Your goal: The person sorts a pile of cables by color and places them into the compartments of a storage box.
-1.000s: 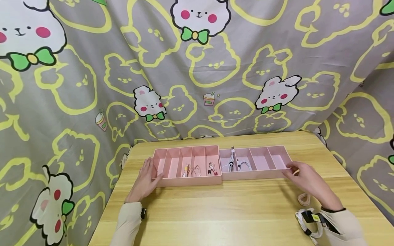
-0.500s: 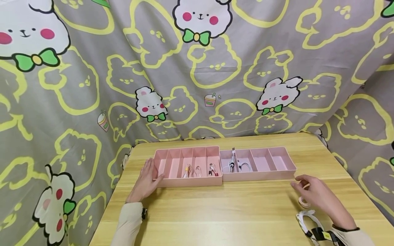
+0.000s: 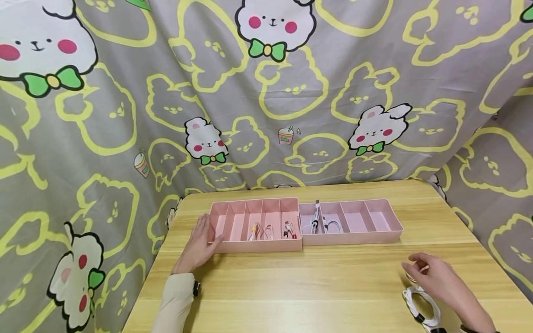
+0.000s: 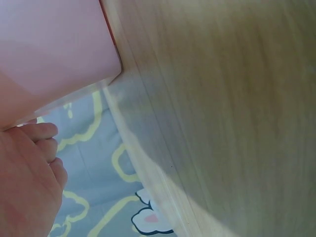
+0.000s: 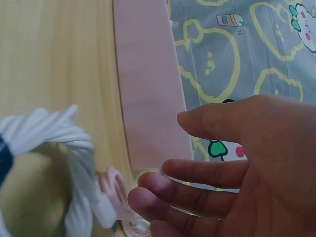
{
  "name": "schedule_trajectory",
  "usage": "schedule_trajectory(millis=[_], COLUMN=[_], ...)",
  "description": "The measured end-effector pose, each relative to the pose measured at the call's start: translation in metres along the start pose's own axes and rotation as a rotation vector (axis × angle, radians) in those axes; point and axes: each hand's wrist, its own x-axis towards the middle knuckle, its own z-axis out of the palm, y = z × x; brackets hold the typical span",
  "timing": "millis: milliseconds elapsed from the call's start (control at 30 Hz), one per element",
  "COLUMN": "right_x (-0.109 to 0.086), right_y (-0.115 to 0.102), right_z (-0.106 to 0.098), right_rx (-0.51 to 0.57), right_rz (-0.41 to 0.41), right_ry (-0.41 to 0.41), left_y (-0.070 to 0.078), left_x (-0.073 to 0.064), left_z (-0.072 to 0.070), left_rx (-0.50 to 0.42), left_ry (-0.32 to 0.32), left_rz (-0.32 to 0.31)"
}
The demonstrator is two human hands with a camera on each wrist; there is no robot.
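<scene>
At the left end of the pink tray (image 3: 258, 246), I see the left hand (image 3: 195, 245) resting, fingers along the end wall and thumb at the near corner. Over on the right, I have the right hand (image 3: 437, 280) with thumb and fingers parted, above a pink cable (image 5: 117, 182); from here I cannot tell whether it touches it. Just beside, nearer me, a white cable coil (image 5: 81, 158) lies on the counter (image 3: 291, 291). Farther in, the pink tray has 5 compartments, cables (image 3: 255, 231) in the 3 rightmost. Against its right end stands a lilac tray (image 3: 354, 238) with 4 compartments; white cables (image 3: 315, 224) occupy its 2 leftmost. Behind everything hangs a grey rabbit-print curtain (image 3: 304, 111).
</scene>
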Motion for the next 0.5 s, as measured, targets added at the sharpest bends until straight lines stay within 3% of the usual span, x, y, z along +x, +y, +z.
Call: schedule_trajectory(millis=[167,333,500], right_x=[-0.006,-0.011,-0.017], right_y=[0.003,0.006,0.01], right_z=[0.004,0.005,0.007], right_rx=[-0.016,-0.035,-0.033], right_rz=[0.029,0.086,0.065], right_ry=[-0.025,-0.108,-0.171], left_y=[0.001,0.0,0.001], left_x=[-0.001,-0.001,0.0], left_z=[0.0,0.0,0.0], left_rx=[-0.001,0.003,0.008], left_ry=[0.003,0.005,0.007], left_rz=[0.003,0.006,0.007])
